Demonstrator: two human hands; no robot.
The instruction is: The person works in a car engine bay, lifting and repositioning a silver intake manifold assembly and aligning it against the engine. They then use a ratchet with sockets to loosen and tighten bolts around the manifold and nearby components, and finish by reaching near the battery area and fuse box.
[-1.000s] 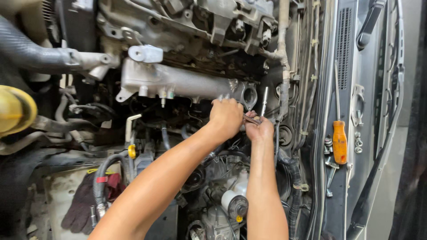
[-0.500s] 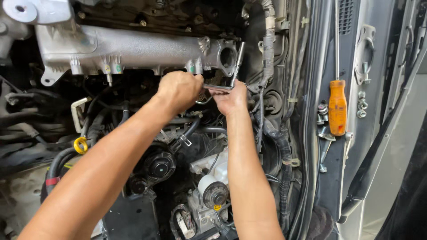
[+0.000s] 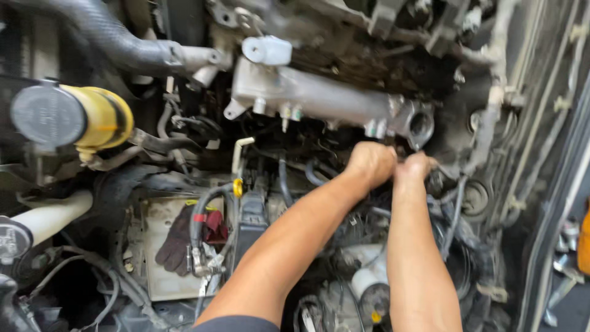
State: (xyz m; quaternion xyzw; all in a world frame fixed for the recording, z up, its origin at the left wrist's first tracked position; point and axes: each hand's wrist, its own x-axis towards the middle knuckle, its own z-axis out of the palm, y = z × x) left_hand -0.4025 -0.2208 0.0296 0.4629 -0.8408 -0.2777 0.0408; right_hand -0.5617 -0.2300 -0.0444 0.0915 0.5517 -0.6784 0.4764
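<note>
Both hands deep in engine bay, just below the open end of the aluminium pipe (image 3: 344, 98). Left hand (image 3: 369, 165) fisted, right hand (image 3: 413, 169) curled, touching; what they grip is hidden.

Whole view motion-blurred, esp. top & right. Fingertips of left hand (image 3: 369, 165) & right hand (image 3: 413, 169) tucked down among hoses below the metal pipe (image 3: 332, 98); whatever they grip can't be told. Both forearms cut off at bottom edge. Orange handle (image 3: 584, 240) clipped by right edge, tool type unclear. Dark glove (image 3: 175, 240) partly behind a black hose (image 3: 206, 209). Yellow-collared cap (image 3: 67, 117): its tank hidden.
</note>
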